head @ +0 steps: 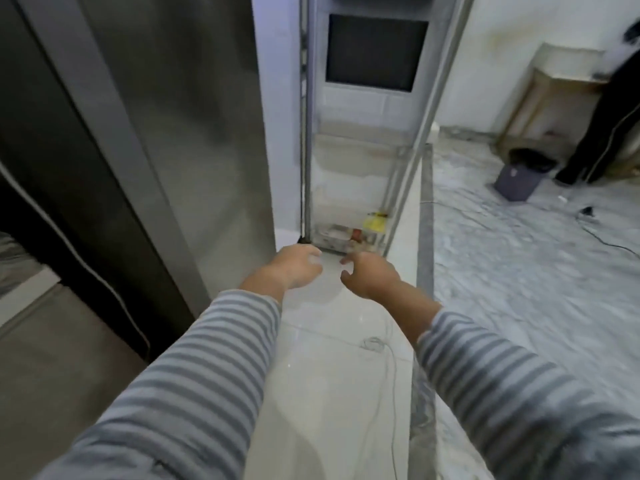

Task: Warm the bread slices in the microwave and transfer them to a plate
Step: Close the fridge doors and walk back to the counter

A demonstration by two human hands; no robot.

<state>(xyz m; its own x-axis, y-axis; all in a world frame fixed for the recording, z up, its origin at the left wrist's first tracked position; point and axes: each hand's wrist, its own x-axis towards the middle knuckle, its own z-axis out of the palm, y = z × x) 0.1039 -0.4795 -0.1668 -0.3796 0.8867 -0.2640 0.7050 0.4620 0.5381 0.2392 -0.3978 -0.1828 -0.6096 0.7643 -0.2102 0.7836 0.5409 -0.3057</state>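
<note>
Beside a steel fridge, over pale floor tiles, a person's left hand and right hand reach forward empty, fingers loosely curled; a grey bin stands far right.

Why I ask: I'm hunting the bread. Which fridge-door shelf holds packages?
The lowest shelf, at the door's foot: it holds a yellow packet and red-and-white packs; the shelves above look bare through the blur.

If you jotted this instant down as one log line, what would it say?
left hand: empty, loosely curled | right hand: empty, loosely curled | fridge door: open | bread, microwave, plate: not in view
</note>
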